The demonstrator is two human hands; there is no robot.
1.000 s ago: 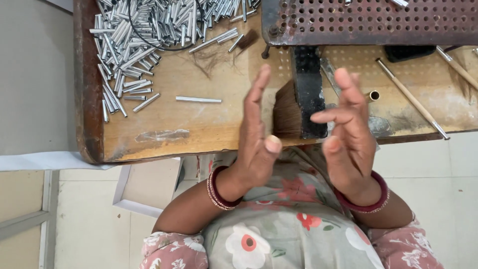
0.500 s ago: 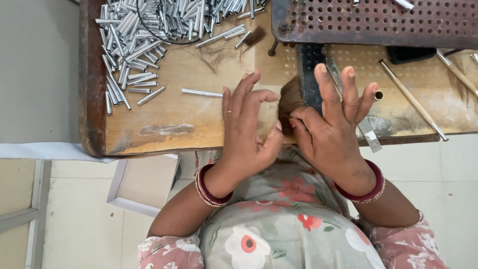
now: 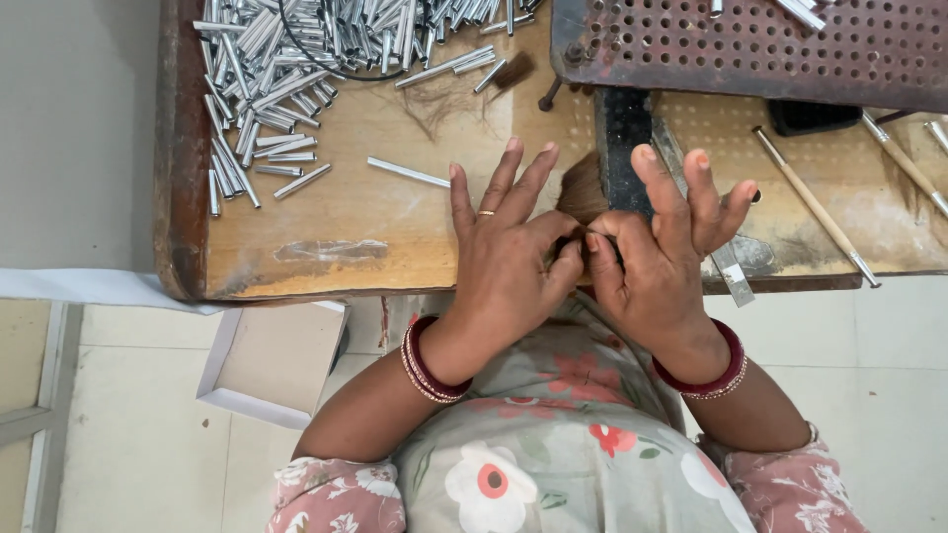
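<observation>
A small tuft of brown bristle hair (image 3: 583, 197) sits at the near edge of the bench (image 3: 395, 227), just at 12 o'clock from where the 2 hands meet. The left hand (image 3: 509, 257) and the right hand (image 3: 662, 262) touch at thumb and forefinger and pinch a thin pinch of the hair between them; the other fingers (image 3: 691, 192) of both hands fan out spread and upright.

At 12 o'clock from the tuft a dark metal block (image 3: 622, 138) stands under a rusty perforated plate (image 3: 750, 44). At 10 o'clock lies a heap of short silver metal tubes (image 3: 296, 69), with 1 single tube (image 3: 407, 173) apart from the heap, near the left fingertips. At 3 o'clock 2 wooden brush handles (image 3: 815, 207) lie slantwise. A flat metal blade (image 3: 731, 271) pokes out below the right hand. On the floor at 8 o'clock stands an open cardboard box (image 3: 276, 360).

The hold looks slight: the hairs are fine and loose, so a slack pinch could let strands slip off the bench edge onto the lap. Uneven pulling between the hands might splay the bundle. The blade lies close to the right palm and could nick it.
</observation>
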